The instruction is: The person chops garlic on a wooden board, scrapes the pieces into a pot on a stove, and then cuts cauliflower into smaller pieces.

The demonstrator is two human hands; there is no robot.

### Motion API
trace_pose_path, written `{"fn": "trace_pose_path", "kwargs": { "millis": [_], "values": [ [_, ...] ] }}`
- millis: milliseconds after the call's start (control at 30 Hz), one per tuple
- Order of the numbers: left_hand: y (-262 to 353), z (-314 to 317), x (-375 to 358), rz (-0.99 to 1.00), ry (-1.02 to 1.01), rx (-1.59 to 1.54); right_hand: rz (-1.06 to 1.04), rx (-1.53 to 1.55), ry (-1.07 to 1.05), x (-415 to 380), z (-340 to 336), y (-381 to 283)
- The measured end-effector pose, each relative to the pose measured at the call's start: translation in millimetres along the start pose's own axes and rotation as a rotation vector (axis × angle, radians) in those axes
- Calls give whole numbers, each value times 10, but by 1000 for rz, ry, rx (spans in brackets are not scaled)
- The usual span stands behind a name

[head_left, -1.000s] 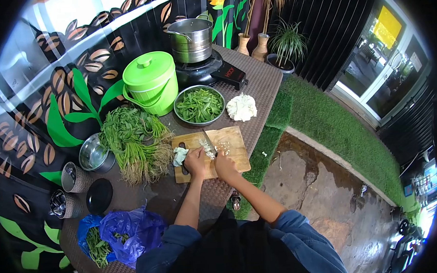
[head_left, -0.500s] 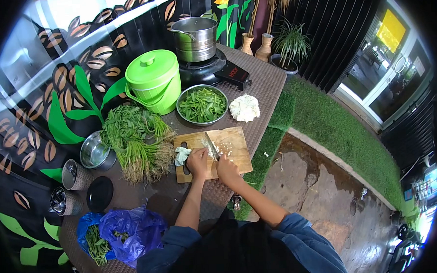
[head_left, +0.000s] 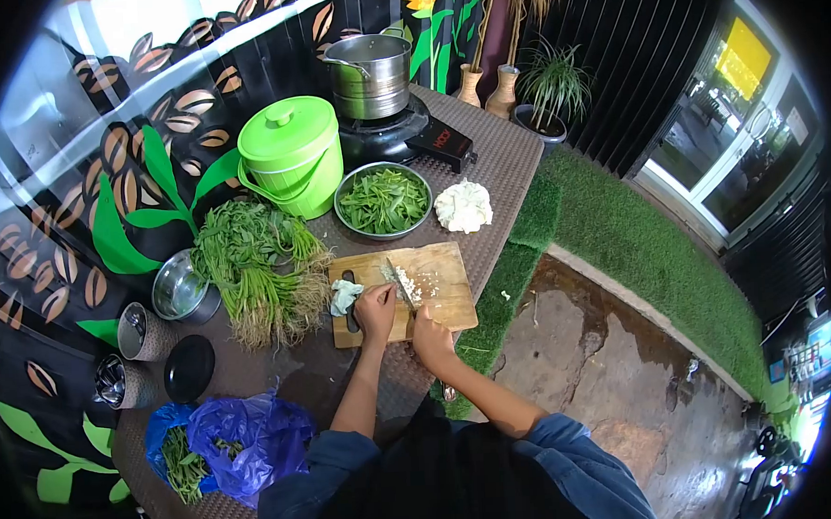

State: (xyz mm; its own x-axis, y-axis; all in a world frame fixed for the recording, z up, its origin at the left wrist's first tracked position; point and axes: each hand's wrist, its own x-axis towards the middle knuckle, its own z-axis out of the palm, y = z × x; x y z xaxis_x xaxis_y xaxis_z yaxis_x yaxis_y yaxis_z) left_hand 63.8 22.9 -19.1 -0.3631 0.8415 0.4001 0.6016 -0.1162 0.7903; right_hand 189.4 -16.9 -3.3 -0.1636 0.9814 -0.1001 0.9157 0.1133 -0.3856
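Note:
My right hand (head_left: pixel 432 340) grips a knife (head_left: pixel 402 283) by its handle, with the blade slanting across the wooden cutting board (head_left: pixel 453 309). Finely chopped white bits (head_left: pixel 427 287), perhaps garlic, lie scattered beside the blade. My left hand (head_left: pixel 376 312) is curled with its fingers closed just left of the knife; what they pinch, if anything, is hidden. A crumpled pale cloth or wrapper (head_left: pixel 345 297) rests on the board by its handle slot, above my left hand.
Behind the board stand a bowl of cut greens (head_left: pixel 384 203), a white crumpled bundle (head_left: pixel 463 206), a green lidded bucket (head_left: pixel 293 163) and a steel pot (head_left: pixel 371 81) on a stove (head_left: pixel 401 130). Rooted greens (head_left: pixel 263 266) lie left, purple bags (head_left: pixel 252 443) nearer me.
My right hand and the knife have shifted slightly toward me. My left hand stays almost in place beside the blade.

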Motion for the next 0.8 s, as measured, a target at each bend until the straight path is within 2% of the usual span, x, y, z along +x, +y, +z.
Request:
{"fn": "trace_pose_path", "kwargs": {
  "millis": [167,233,367,467,500,567,667,733,800],
  "values": [
    [61,-69,2,-101,-65,-17,1,242,-90,193,-330,319],
    [73,-68,10,6,89,-165,-248,421,-122,276,-436,578],
    [-9,-28,25,-13,92,-212,-228,406,-77,311,-707,851],
    [-36,-15,18,-28,115,-193,-217,110,-106,497,-788,942],
    [-43,-9,20,-42,116,-209,-218,113,-104,554,-770,929],
    [-56,-1,27,-51,121,-223,-356,19,-42,672,-724,881],
    [-38,-16,37,-53,159,-222,-475,-104,-77,824,-668,758],
    [-34,-42,48,37,216,-107,-524,-145,-75,876,-702,743],
    [-23,-46,53,9,230,-98,-570,-186,-77,863,-745,770]
  ]
}}
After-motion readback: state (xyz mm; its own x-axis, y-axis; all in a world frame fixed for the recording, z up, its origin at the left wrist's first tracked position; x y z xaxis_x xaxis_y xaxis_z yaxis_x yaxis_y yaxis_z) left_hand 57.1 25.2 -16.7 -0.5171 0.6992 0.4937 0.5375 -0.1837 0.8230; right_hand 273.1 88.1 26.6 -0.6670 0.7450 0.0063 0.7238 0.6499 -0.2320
